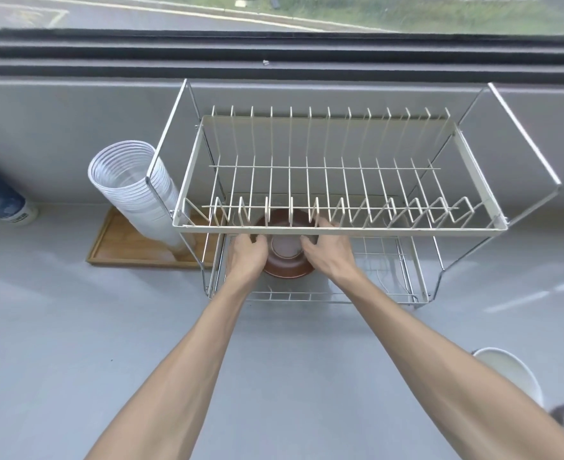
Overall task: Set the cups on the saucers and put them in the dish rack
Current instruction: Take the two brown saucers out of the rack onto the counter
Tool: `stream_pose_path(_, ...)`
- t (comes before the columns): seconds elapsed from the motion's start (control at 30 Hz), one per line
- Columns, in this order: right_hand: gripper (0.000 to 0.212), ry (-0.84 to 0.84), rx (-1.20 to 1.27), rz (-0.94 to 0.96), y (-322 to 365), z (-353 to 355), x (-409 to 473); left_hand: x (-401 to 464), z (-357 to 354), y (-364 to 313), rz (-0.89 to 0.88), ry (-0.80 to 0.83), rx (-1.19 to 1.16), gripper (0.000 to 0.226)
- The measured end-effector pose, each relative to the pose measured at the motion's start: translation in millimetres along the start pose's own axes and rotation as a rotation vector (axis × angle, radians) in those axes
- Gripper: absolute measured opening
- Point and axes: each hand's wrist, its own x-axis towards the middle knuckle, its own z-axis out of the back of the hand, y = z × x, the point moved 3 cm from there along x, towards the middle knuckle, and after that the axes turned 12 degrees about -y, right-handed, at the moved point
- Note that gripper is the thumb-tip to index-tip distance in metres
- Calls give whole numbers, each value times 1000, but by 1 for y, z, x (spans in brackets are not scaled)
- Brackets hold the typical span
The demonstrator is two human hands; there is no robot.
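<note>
With both arms extended under the dish rack [340, 229] top tier, my left hand [245, 257] and right hand [327, 257] grip opposite rims of the brown saucer [289, 268] carrying a cup [285, 245], held level at the lower shelf [307, 295], both hands equally near.

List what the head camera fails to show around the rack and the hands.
- Cup on the brown saucer: its far side is behind the rack's upper tier.
- Left hand and right hand: fingertips hidden there too.
- White dishes: cut off by the right edge.
</note>
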Motion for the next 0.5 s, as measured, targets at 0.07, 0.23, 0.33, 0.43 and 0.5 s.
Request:
stream_pose_path(0.07,26,1,-51,-19,-6,10,-11,-11,2,0,-23,-6,35,43)
stream_pose_path(0.23,52,-14,-30,-38,-14,34,-43,-48,9,-4,-127,-3,-23,45)
stream_pose_path(0.33,51,-48,-19,-44,-20,50,-67,-73,13,-1,-134,26,-41,44)
stream_pose_path(0.43,50,-80,-19,-39,-28,66,-92,-98,15,5,-153,55,-31,49)
stream_pose_path(0.5,50,-98,-20,-40,-35,76,-111,-116,17,9,-181,72,-23,49)
